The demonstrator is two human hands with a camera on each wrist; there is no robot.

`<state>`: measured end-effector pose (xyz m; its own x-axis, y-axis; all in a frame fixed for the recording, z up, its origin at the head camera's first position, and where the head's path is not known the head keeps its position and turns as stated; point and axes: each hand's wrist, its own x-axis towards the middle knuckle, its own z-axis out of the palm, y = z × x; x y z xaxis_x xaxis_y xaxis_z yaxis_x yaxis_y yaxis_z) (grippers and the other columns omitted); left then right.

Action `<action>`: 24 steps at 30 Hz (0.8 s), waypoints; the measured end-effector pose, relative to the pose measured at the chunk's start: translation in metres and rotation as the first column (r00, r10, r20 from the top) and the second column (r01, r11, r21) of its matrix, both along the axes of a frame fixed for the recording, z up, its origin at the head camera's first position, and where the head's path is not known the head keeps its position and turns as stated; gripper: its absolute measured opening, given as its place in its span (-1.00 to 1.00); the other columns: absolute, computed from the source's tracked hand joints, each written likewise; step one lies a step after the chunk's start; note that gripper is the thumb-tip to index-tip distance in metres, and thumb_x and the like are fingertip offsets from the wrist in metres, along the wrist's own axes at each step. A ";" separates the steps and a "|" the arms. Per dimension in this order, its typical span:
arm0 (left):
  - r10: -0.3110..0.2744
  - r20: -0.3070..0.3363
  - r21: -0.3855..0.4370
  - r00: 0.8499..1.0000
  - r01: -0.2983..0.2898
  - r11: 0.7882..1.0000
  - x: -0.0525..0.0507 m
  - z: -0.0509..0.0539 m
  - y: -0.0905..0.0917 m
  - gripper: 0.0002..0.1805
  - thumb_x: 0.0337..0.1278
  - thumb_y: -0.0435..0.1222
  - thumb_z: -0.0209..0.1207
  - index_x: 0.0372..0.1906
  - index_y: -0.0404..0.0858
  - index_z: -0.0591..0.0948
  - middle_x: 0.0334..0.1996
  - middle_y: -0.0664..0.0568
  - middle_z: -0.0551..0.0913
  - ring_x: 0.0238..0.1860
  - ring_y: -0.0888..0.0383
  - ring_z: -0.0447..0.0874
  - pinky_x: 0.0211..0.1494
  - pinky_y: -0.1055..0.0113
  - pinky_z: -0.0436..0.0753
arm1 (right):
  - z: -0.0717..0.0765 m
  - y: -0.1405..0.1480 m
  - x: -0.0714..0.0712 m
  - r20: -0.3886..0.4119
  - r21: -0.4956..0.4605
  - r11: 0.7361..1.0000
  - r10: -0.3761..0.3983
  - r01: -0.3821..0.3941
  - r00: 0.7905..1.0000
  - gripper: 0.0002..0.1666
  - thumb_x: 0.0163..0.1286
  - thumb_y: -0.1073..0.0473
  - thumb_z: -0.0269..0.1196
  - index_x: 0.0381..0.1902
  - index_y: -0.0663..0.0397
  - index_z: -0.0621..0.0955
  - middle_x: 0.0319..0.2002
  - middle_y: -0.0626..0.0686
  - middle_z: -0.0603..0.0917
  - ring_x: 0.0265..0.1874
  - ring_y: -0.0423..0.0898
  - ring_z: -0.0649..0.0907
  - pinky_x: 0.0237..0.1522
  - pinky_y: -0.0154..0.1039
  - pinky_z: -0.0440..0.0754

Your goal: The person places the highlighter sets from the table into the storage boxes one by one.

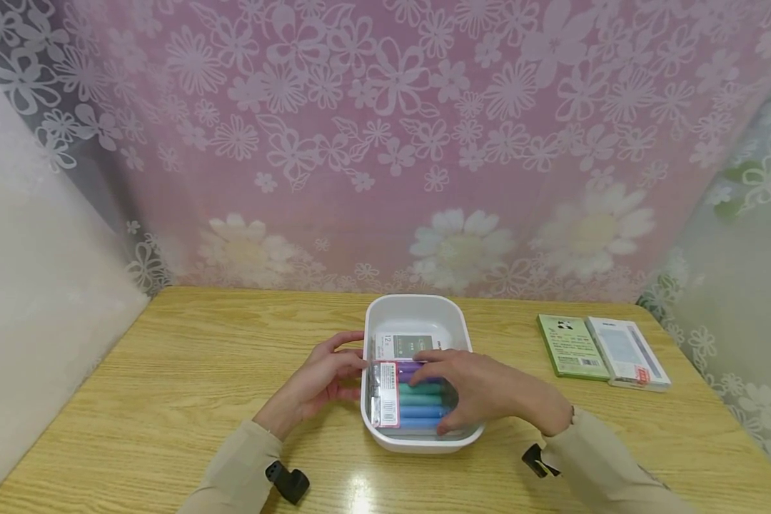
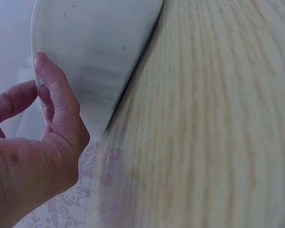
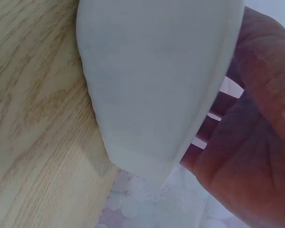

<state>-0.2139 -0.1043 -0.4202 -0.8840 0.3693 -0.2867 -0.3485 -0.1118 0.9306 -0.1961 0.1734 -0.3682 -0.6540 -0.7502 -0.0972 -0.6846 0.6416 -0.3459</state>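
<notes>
Head view: left hand [image 1: 324, 377] pinches the white tub [image 1: 420, 315] rim, right hand [image 1: 488, 389] arches fingers, grip unclear, over the multicoloured packet [image 1: 417, 401] inside, seemingly stowed, while two slim boxes [image 1: 572, 348] remain outside at three o'clock.

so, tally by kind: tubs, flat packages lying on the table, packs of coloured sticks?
White tub: 1
Green package and white package, flat: 2
Pack of coloured sticks, under the right hand: 1
Total: 4
</notes>
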 end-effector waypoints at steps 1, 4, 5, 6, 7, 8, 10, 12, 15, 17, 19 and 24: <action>0.001 -0.001 -0.001 1.000 -0.001 1.000 0.000 0.000 0.000 -0.30 0.23 -0.39 0.17 0.48 -0.21 0.29 0.08 -0.11 0.65 -0.17 0.17 0.71 -0.31 0.33 0.77 | 0.000 0.000 0.000 -0.001 -0.001 1.000 0.000 0.000 1.000 -0.28 0.03 -0.09 0.60 0.18 -0.18 0.65 0.41 0.13 0.52 0.34 0.11 0.57 0.30 0.14 0.58; -0.001 -0.003 -0.001 1.000 0.001 1.000 0.001 0.001 -0.001 -0.30 0.23 -0.39 0.18 0.48 -0.22 0.29 0.12 -0.14 0.64 -0.16 0.17 0.71 -0.31 0.33 0.77 | -0.001 0.000 0.001 -0.016 -0.018 1.000 -0.011 0.011 1.000 -0.31 0.07 -0.10 0.58 0.18 -0.17 0.65 0.38 0.11 0.55 0.32 0.09 0.58 0.30 0.12 0.58; -0.006 -0.006 0.001 1.000 0.006 1.000 0.001 0.001 -0.001 -0.29 0.23 -0.39 0.17 0.49 -0.23 0.28 0.13 -0.15 0.63 -0.16 0.18 0.71 -0.31 0.33 0.77 | -0.002 0.000 0.001 -0.022 -0.025 1.000 -0.019 0.018 1.000 -0.33 0.10 -0.11 0.57 0.18 -0.17 0.65 0.37 0.10 0.56 0.31 0.09 0.60 0.30 0.12 0.58; -0.008 -0.007 0.006 1.000 0.008 1.000 0.001 0.001 -0.001 -0.29 0.23 -0.40 0.17 0.49 -0.23 0.28 0.13 -0.15 0.63 -0.15 0.17 0.71 -0.30 0.33 0.77 | -0.002 0.001 0.001 -0.027 -0.034 0.999 -0.028 0.027 0.999 -0.35 0.12 -0.11 0.55 0.18 -0.17 0.65 0.36 0.09 0.57 0.30 0.09 0.60 0.30 0.12 0.59; -0.014 -0.008 0.009 1.000 0.014 1.000 0.001 0.001 -0.001 -0.29 0.24 -0.40 0.17 0.49 -0.23 0.27 0.12 -0.15 0.62 -0.15 0.17 0.71 -0.30 0.33 0.77 | -0.002 0.002 0.001 -0.037 -0.043 0.998 -0.040 0.038 0.999 -0.38 0.16 -0.11 0.53 0.18 -0.18 0.66 0.34 0.07 0.58 0.28 0.07 0.62 0.29 0.11 0.59; -0.019 -0.010 0.010 1.000 0.019 1.000 0.001 0.001 -0.001 -0.29 0.24 -0.40 0.17 0.49 -0.23 0.27 0.11 -0.14 0.62 -0.15 0.17 0.71 -0.29 0.33 0.77 | -0.002 0.003 0.002 -0.047 -0.059 0.997 -0.051 0.048 0.998 -0.40 0.19 -0.11 0.51 0.18 -0.17 0.66 0.32 0.05 0.60 0.26 0.05 0.63 0.29 0.10 0.60; -0.028 -0.016 0.010 0.999 0.028 1.000 0.000 0.001 -0.002 -0.29 0.25 -0.40 0.17 0.50 -0.24 0.26 0.09 -0.12 0.62 -0.14 0.17 0.71 -0.28 0.32 0.77 | 0.000 0.007 0.003 -0.070 -0.098 0.993 -0.070 0.063 0.995 -0.42 0.24 -0.10 0.48 0.20 -0.15 0.65 0.29 0.01 0.62 0.23 0.03 0.65 0.26 0.08 0.62; -0.026 -0.013 0.005 1.000 0.026 1.000 0.000 0.001 -0.002 -0.30 0.25 -0.40 0.18 0.49 -0.22 0.28 0.07 -0.10 0.62 -0.13 0.17 0.70 -0.27 0.31 0.77 | 0.002 0.012 0.006 -0.109 -0.139 0.987 -0.090 0.074 0.990 -0.40 0.28 -0.11 0.45 0.24 -0.13 0.62 0.29 0.00 0.62 0.22 0.03 0.66 0.23 0.08 0.65; -0.027 -0.012 -0.003 1.000 0.027 1.000 -0.001 0.001 -0.003 -0.30 0.25 -0.39 0.18 0.49 -0.21 0.28 0.09 -0.11 0.62 -0.13 0.16 0.70 -0.25 0.29 0.77 | 0.004 0.021 0.009 -0.174 -0.205 0.975 -0.117 0.080 0.978 -0.35 0.29 -0.10 0.45 0.29 -0.09 0.59 0.30 0.00 0.61 0.22 0.03 0.67 0.19 0.08 0.67; -0.028 -0.009 -0.005 1.000 0.028 1.000 -0.001 0.001 -0.002 -0.31 0.26 -0.39 0.18 0.49 -0.20 0.28 0.10 -0.11 0.62 -0.13 0.16 0.70 -0.24 0.28 0.77 | 0.005 0.027 0.012 -0.210 -0.237 0.967 -0.141 0.089 0.967 -0.34 0.28 -0.09 0.46 0.30 -0.10 0.59 0.31 0.01 0.61 0.24 0.06 0.66 0.18 0.09 0.68; -0.035 -0.011 -0.003 0.999 0.035 0.999 0.000 0.000 -0.002 -0.31 0.27 -0.38 0.18 0.49 -0.21 0.27 0.09 -0.11 0.63 -0.13 0.16 0.70 -0.23 0.29 0.77 | 0.005 0.033 0.014 -0.237 -0.257 0.960 -0.170 0.107 0.957 -0.34 0.26 -0.09 0.47 0.30 -0.12 0.59 0.32 0.02 0.61 0.25 0.07 0.65 0.16 0.09 0.68; -0.042 -0.011 0.009 0.999 0.042 0.999 0.000 0.001 -0.002 -0.30 0.29 -0.36 0.19 0.50 -0.21 0.27 0.06 -0.06 0.67 -0.12 0.16 0.72 -0.22 0.29 0.77 | 0.002 0.046 0.017 -0.276 -0.255 0.950 -0.252 0.182 0.928 -0.34 0.29 -0.13 0.44 0.32 -0.16 0.58 0.36 0.10 0.57 0.27 0.18 0.63 0.14 0.19 0.66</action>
<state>-0.2137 -0.1066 -0.4196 -0.8706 0.4089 -0.2736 -0.3430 -0.1059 0.9333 -0.1789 0.2198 -0.3666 -0.7746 -0.5661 0.2821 -0.6315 0.7169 -0.2955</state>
